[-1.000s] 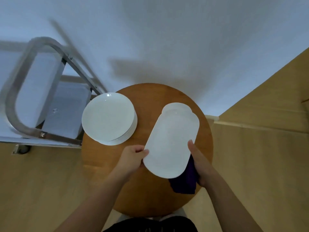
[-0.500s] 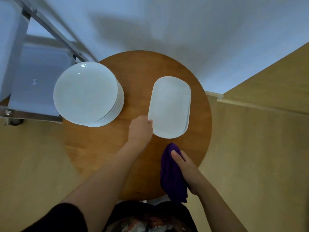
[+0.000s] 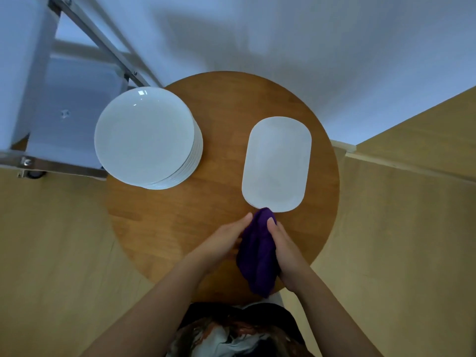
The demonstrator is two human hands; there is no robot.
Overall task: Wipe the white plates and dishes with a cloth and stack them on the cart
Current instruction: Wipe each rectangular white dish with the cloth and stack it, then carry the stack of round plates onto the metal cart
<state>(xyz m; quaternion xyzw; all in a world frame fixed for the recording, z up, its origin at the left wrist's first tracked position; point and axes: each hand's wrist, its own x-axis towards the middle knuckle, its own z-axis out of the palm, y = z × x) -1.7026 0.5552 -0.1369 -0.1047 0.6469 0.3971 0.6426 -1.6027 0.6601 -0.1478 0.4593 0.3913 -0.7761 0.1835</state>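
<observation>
A stack of several round white plates (image 3: 145,136) stands on the left of a round wooden table (image 3: 224,104). A small stack of white oblong dishes (image 3: 277,163) lies on the table's right side. A bunched purple cloth (image 3: 257,251) hangs between my two hands at the table's near edge, its top just touching the oblong dishes' near rim. My right hand (image 3: 284,251) grips the cloth from the right, thumb on top. My left hand (image 3: 224,240) touches the cloth's left side with its fingers stretched out.
A metal cart (image 3: 59,99) with grey shelves and a slanted frame stands to the left, right beside the table and the round plates. A white wall is behind the table. Light wooden flooring surrounds it.
My left hand let go of the oblong dish, which now lies on the table, and came back to the cloth. My right hand lifted the cloth up toward the dish's near rim.
</observation>
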